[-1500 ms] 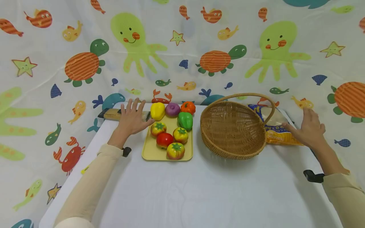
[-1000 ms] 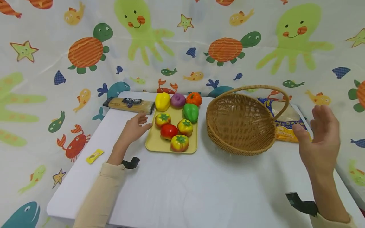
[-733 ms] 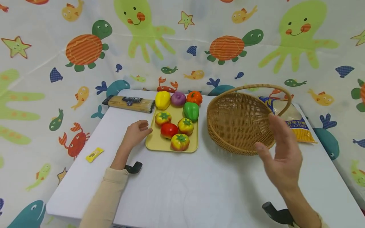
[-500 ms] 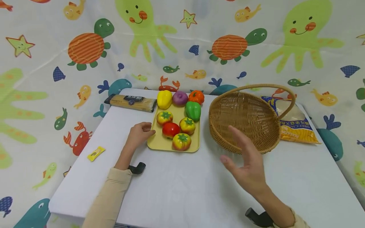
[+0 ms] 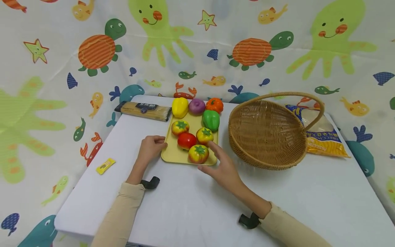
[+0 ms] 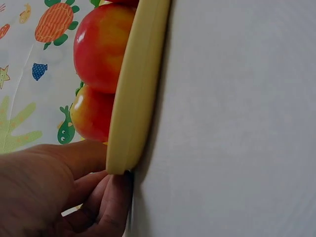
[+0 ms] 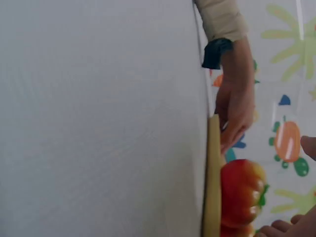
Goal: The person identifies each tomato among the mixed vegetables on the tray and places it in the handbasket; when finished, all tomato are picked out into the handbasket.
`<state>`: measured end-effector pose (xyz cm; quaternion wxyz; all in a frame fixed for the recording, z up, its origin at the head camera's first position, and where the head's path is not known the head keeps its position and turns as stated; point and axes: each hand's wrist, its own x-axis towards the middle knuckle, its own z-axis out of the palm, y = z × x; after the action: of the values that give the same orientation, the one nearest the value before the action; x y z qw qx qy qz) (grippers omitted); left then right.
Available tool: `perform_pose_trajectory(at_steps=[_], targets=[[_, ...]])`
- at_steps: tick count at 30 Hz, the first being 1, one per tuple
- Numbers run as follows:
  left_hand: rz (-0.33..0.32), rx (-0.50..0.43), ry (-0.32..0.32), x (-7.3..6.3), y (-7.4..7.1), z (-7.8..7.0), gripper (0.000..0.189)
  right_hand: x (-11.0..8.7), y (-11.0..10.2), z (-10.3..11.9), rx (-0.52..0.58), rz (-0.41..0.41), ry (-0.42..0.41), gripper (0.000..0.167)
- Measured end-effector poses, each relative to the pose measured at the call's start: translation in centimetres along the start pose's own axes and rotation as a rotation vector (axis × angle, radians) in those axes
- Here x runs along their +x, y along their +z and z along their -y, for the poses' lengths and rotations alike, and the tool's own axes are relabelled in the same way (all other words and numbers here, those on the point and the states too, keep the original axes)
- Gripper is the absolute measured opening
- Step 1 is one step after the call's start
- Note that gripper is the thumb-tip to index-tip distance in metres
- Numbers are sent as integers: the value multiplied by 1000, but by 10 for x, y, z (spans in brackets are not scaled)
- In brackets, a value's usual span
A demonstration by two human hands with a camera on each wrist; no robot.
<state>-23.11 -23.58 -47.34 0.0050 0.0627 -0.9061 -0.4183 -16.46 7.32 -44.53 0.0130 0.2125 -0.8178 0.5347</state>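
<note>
My left hand (image 5: pixel 150 149) grips the left edge of a yellow tray (image 5: pixel 171 155); in the left wrist view the thumb lies at the rim and the curled fingers reach beneath it. Several toy vegetables sit on the tray: a red tomato (image 5: pixel 186 141), red-yellow tomatoes with green tops, a yellow bell pepper (image 5: pixel 180 107), a green bell pepper (image 5: pixel 211 120), a purple onion (image 5: pixel 196 106) and an orange pumpkin-like one (image 5: pixel 214 105). By the tray's front right corner, my right hand (image 5: pixel 226 169) is spread, thumb and fingers apart around the nearest red-yellow tomato (image 5: pixel 198 154), holding nothing.
A wicker basket (image 5: pixel 266 133) with a tall handle stands right of the tray. Behind it lies a pasta bag (image 5: pixel 327 142). A spaghetti packet (image 5: pixel 145 110) is at back left, and a small yellow sachet (image 5: pixel 105 166) lies near the table's left edge.
My right hand has swept left from beside the pasta bag, past the basket, to the tray's front right corner. My left hand has come down from over the spaghetti packet onto the tray's left edge.
</note>
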Motion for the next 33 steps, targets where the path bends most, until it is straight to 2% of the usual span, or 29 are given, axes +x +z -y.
perform_pose_trajectory(at_steps=[8,13,20,27,33], targets=[[-9,-12,21,-1,-1,-2,36,20,14,-16,17,-12,90,84],[-1,-11,14,-3,-2,0,36,23,15,-20,53,-3,146,84],[-9,-18,35,-1,0,2,36,27,17,-22,95,6,187,80],[-8,-14,40,-1,-1,0,37,29,21,-22,54,7,194,79],[7,0,25,0,1,4,38,32,24,-20,-58,28,234,80]])
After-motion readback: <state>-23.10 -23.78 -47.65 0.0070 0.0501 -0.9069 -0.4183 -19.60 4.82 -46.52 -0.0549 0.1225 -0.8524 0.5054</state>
